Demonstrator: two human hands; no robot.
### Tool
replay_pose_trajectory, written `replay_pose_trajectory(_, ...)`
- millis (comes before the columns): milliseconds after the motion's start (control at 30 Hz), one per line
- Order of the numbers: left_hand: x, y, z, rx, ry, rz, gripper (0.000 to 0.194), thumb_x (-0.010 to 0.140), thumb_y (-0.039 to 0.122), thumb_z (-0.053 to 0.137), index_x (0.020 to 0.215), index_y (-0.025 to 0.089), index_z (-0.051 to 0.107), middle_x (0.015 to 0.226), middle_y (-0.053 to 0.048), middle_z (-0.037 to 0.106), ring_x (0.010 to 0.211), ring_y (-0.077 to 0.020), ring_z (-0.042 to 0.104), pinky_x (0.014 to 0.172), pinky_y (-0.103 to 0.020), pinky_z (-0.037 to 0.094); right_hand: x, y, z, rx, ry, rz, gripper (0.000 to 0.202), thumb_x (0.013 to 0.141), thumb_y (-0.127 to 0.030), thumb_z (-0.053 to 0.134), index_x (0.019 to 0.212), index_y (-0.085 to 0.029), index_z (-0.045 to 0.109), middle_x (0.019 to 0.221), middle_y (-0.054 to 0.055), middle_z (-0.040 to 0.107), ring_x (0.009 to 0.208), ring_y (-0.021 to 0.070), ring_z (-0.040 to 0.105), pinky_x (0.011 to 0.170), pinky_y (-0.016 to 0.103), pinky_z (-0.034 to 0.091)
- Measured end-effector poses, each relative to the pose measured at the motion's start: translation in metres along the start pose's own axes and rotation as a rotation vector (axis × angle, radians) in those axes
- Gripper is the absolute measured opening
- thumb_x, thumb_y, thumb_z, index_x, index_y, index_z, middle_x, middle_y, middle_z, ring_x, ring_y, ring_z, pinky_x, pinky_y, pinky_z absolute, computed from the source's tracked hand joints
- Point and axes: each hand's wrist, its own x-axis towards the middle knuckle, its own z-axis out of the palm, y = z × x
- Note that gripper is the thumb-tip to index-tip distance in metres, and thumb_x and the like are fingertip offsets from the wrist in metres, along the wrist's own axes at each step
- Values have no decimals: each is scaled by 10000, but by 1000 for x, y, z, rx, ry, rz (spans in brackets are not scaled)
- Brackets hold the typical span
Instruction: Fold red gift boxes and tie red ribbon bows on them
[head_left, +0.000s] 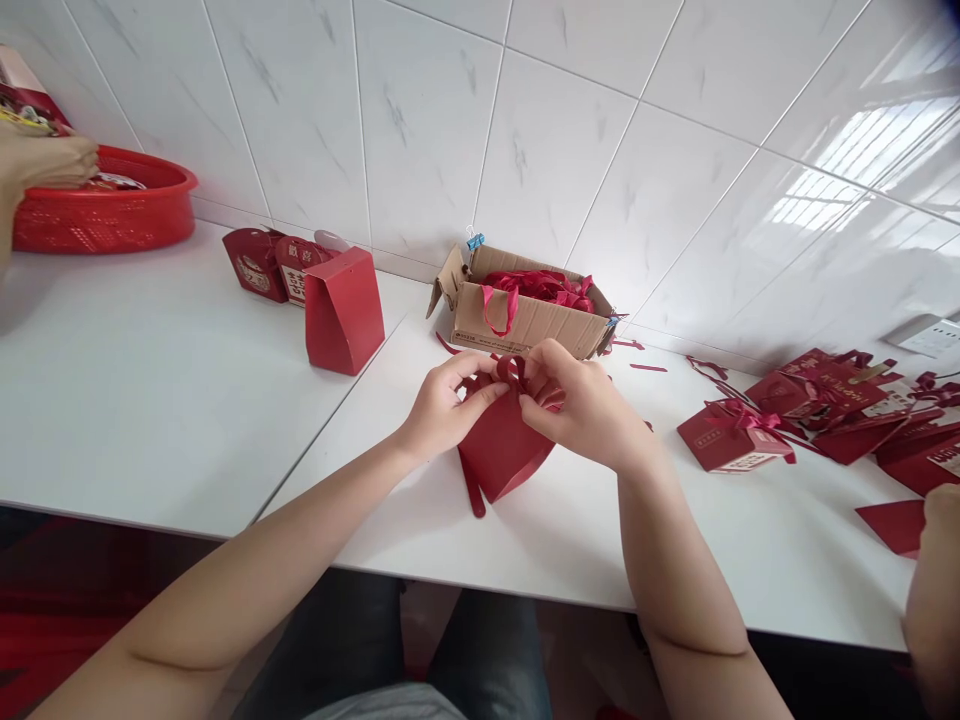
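A red gift box [506,450] stands before me on the white table, with a red ribbon [513,370] looped at its top. My left hand [459,398] pinches the ribbon loop from the left, thumb and fingertips pressed together. From the other side, my right hand [574,405] pinches the same ribbon, its fingers curled over the top of the box. One ribbon tail [474,490] hangs down the box's left side onto the table. The knot itself is partly hidden by my fingers.
Behind the box stands a cardboard box [532,318] of red ribbons. Red gift boxes stand left [346,312] and right [739,435]. A red plastic basket [105,215] is at far left, with a co-worker's hand [56,160] over it. Another person's hand [937,560] shows at right.
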Motion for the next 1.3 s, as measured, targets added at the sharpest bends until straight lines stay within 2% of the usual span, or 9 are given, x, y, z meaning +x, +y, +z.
replay_pose_trajectory(167,-2,-3,5,-79,50,-12,193,829,276,637,996,199,579,853,-23,638,823,-145,617,735,-261,508,-1,1,2,62,-9,8,80,791,-202,555,724,-200,512,700,0,623,601,114,569,537,230,458)
replay_pose_trajectory(267,-5,-5,7,-38,73,61,84,843,245,615,905,190,604,854,-28,650,807,-137,619,747,-264,518,-1,0,1,94,-1,34,91,803,-224,573,722,-193,544,705,4,641,610,116,583,542,231,468)
replay_pose_trajectory(400,-8,-4,5,14,52,156,83,842,193,596,890,173,662,879,-58,680,825,-155,635,759,-286,526,-2,-2,-6,109,-45,41,145,830,-234,550,693,-186,545,656,0,623,599,113,575,537,229,459)
replay_pose_trajectory(567,-8,-3,3,14,0,197,142,787,202,657,923,168,680,913,-80,689,799,-165,645,727,-294,546,-3,-1,-12,118,-115,40,119,822,-216,548,714,-184,584,631,-3,615,577,112,572,521,229,463)
replay_pose_trajectory(733,-9,-3,5,29,33,154,134,827,247,632,923,183,702,932,-80,714,855,-178,661,757,-299,549,-4,4,-10,126,-123,31,68,811,-214,566,764,-190,609,712,15,666,637,134,627,550,242,504)
replay_pose_trajectory(1033,-9,-1,3,-87,-23,49,159,828,234,625,941,178,721,951,-73,724,887,-184,674,799,-300,562,-5,7,-9,135,-97,24,42,789,-176,567,759,-196,589,727,3,664,651,132,642,585,249,522)
replay_pose_trajectory(1300,-10,0,3,-96,-27,48,157,814,208,629,923,155,728,878,-84,713,814,-179,673,717,-284,558,-4,6,-8,123,-108,40,61,777,-158,557,736,-197,534,679,-15,625,636,119,622,561,227,482)
